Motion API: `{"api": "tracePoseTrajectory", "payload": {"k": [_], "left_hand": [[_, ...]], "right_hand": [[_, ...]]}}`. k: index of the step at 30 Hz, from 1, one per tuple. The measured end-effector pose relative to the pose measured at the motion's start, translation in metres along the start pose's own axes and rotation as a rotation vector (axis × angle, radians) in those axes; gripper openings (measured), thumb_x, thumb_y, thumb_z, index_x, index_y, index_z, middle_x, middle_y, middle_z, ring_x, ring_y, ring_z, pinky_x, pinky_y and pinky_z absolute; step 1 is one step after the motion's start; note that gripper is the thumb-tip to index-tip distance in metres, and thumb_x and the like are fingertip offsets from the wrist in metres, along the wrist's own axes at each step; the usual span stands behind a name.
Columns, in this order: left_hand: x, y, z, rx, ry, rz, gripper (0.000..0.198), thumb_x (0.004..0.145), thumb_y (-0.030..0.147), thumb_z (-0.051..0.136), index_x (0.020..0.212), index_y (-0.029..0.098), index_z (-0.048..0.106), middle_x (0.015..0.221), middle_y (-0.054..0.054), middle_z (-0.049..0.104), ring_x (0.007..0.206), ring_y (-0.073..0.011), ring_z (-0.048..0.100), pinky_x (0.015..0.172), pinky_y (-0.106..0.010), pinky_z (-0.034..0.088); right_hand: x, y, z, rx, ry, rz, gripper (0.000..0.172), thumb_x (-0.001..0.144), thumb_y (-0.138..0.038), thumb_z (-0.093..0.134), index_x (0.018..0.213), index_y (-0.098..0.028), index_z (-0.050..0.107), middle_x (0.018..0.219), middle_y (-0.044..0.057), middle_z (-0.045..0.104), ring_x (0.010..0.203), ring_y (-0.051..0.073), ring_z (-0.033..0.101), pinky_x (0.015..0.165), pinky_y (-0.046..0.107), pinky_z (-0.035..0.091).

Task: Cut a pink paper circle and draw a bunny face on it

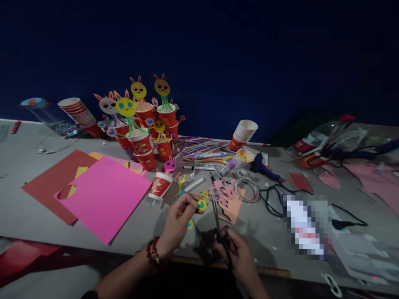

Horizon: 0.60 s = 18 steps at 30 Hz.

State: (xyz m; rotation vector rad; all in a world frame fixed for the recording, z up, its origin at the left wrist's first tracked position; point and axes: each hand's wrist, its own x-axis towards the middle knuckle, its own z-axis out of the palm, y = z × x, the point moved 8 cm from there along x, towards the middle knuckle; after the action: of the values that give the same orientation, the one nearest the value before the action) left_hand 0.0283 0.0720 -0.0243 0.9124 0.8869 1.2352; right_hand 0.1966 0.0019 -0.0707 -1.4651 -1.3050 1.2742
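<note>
Between the fingertips of my left hand [181,211] is a small yellow paper circle [202,204] with a blue heart on it. My right hand [235,251] grips dark-handled scissors [217,222], their blades pointing up and away beside the circle. A second small yellow and blue paper piece [190,224] lies on the table just below my left hand. Beyond my hands sit yellow paper scraps [204,193], a marker [191,187] and pink paper with cut-out holes [221,191]. A red paper cup [160,185] with a pink face [170,165] stands to the left.
Several decorated cups with rabbit faces [126,106] stand at the back. Pink sheets [106,195] lie left. Pipe cleaners [202,151], stacked cups [244,135], a tape roll [246,189] and a blue glue gun [264,167] with a black cord [264,199] lie further off.
</note>
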Motion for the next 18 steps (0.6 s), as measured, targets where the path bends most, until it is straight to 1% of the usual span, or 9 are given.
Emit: {"api": "tracePoseTrajectory", "payload": {"k": [2,3,5,7,9,12,15,18], "left_hand": [[0.001,0.0,-0.003,0.028,-0.002,0.014,0.023,0.089,0.035,0.064,0.076,0.017,0.058,0.092,-0.004,0.062,0.082,-0.0159,0.059,0.073,-0.027,0.051],[0.002,0.0,-0.004,0.047,-0.003,0.018,0.023,0.088,0.035,0.064,0.075,0.017,0.058,0.091,-0.004,0.062,0.082,-0.0155,0.059,0.074,-0.026,0.05],[0.002,0.0,-0.007,0.086,-0.001,0.012,0.024,0.088,0.035,0.065,0.074,0.017,0.058,0.089,-0.004,0.062,0.08,-0.0153,0.058,0.073,-0.025,0.049],[0.002,0.001,-0.01,0.12,-0.011,-0.005,0.024,0.087,0.036,0.065,0.074,0.017,0.057,0.089,-0.004,0.063,0.08,-0.0157,0.057,0.073,-0.026,0.048],[0.002,0.002,-0.011,0.156,-0.035,-0.012,0.025,0.087,0.037,0.065,0.074,0.017,0.057,0.089,-0.004,0.063,0.08,-0.016,0.057,0.074,-0.026,0.047],[0.002,0.007,-0.013,0.243,-0.073,0.005,0.027,0.087,0.039,0.063,0.074,0.018,0.056,0.086,-0.004,0.062,0.079,-0.0164,0.055,0.073,-0.026,0.045],[0.002,0.013,-0.019,0.383,-0.113,0.046,0.026,0.091,0.04,0.057,0.076,0.018,0.056,0.082,-0.003,0.061,0.078,-0.0168,0.054,0.072,-0.026,0.044],[0.002,0.017,-0.023,0.565,-0.182,0.1,0.022,0.094,0.035,0.051,0.081,0.019,0.058,0.084,-0.004,0.063,0.08,-0.0175,0.057,0.073,-0.026,0.044]], "right_hand": [[-0.002,0.001,-0.015,-0.227,0.051,-0.037,0.04,0.075,-0.06,0.07,0.071,-0.022,0.057,0.063,0.0,0.059,0.056,0.018,0.056,0.052,0.026,0.045],[-0.004,0.0,-0.022,-0.35,0.083,-0.069,0.037,0.074,-0.057,0.071,0.073,-0.022,0.06,0.064,0.0,0.061,0.058,0.019,0.058,0.053,0.027,0.046],[-0.008,-0.004,-0.032,-0.569,0.129,-0.136,0.03,0.075,-0.051,0.073,0.083,-0.023,0.066,0.075,0.003,0.069,0.069,0.023,0.065,0.062,0.03,0.05],[-0.01,-0.008,-0.034,-0.745,0.118,-0.191,0.024,0.078,-0.044,0.071,0.092,-0.025,0.067,0.088,0.004,0.072,0.082,0.026,0.068,0.071,0.032,0.051],[-0.011,-0.01,-0.032,-0.895,0.096,-0.205,0.019,0.079,-0.038,0.07,0.093,-0.026,0.066,0.092,0.005,0.073,0.085,0.027,0.069,0.072,0.033,0.051],[-0.007,-0.012,-0.03,-1.044,0.089,-0.17,0.02,0.077,-0.028,0.069,0.095,-0.024,0.063,0.098,0.005,0.072,0.084,0.027,0.07,0.067,0.033,0.05],[0.0,-0.015,-0.027,-1.123,0.065,-0.132,0.023,0.076,-0.024,0.069,0.098,-0.024,0.062,0.102,0.005,0.072,0.08,0.026,0.071,0.061,0.031,0.046],[0.005,-0.019,-0.025,-1.171,0.03,-0.115,0.014,0.079,-0.025,0.068,0.092,-0.024,0.062,0.096,0.005,0.072,0.079,0.025,0.072,0.058,0.029,0.042]]}}
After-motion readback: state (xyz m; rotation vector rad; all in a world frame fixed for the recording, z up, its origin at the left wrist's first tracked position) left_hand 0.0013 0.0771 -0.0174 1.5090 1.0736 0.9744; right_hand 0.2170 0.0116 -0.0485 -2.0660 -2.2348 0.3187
